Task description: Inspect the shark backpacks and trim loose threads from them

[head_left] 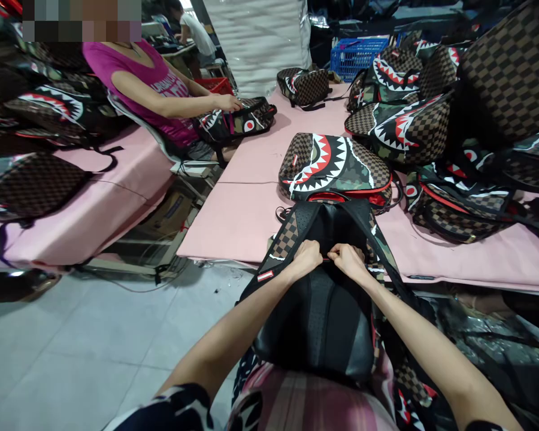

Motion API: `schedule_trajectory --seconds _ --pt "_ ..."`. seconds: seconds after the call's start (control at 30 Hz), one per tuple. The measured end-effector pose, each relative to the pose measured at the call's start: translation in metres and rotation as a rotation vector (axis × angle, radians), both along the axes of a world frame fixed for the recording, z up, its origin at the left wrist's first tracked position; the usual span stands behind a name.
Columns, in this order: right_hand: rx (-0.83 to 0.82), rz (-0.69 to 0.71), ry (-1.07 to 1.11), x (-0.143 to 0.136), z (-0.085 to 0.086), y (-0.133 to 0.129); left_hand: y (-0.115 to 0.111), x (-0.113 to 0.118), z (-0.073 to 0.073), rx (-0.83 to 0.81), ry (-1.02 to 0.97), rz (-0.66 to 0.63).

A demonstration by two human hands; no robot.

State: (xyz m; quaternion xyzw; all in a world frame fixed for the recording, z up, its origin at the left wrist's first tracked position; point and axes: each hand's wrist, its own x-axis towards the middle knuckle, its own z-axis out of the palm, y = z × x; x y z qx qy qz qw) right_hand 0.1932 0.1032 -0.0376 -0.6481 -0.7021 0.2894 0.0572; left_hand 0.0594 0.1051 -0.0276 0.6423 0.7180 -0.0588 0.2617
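A backpack (314,323) rests on my lap and leans on the table edge, its black padded back and shoulder straps facing me. My left hand (308,257) is closed, knuckles up, at the upper part of the back panel. Close beside it, my right hand (348,261) pinches the same area with thumb and fingers. A thin reddish line shows between the hands; whether it is a zipper or piping I cannot tell. Just beyond lies another backpack (336,164) with a shark-mouth print, checks and camouflage.
More such backpacks (399,131) are piled on the right of the pink-covered table (238,209). Across it, a seated person in a magenta shirt (157,84) handles a backpack (251,117). A blue crate (357,57) stands behind. Another pink table (130,173) with backpacks is at left.
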Motion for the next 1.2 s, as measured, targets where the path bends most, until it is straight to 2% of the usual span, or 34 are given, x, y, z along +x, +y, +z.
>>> schedule_trajectory --seconds 0.23,0.5,0.8,1.0,1.2 --pt "-0.024 0.019 -0.018 0.002 0.000 0.004 -0.007 -0.003 -0.008 0.100 -0.019 -0.007" --pt "-0.037 0.015 -0.036 -0.002 0.001 0.006 0.005 -0.011 -0.012 0.051 -0.083 0.033" --pt "-0.059 0.007 -0.013 -0.001 0.004 0.011 0.002 -0.013 -0.011 0.084 -0.127 0.037" --pt "-0.089 0.072 0.064 0.011 0.008 0.016 -0.005 -0.018 -0.009 0.130 -0.190 0.033" --pt "-0.068 0.095 0.085 0.009 0.011 0.013 -0.006 -0.018 -0.012 0.152 -0.231 0.044"
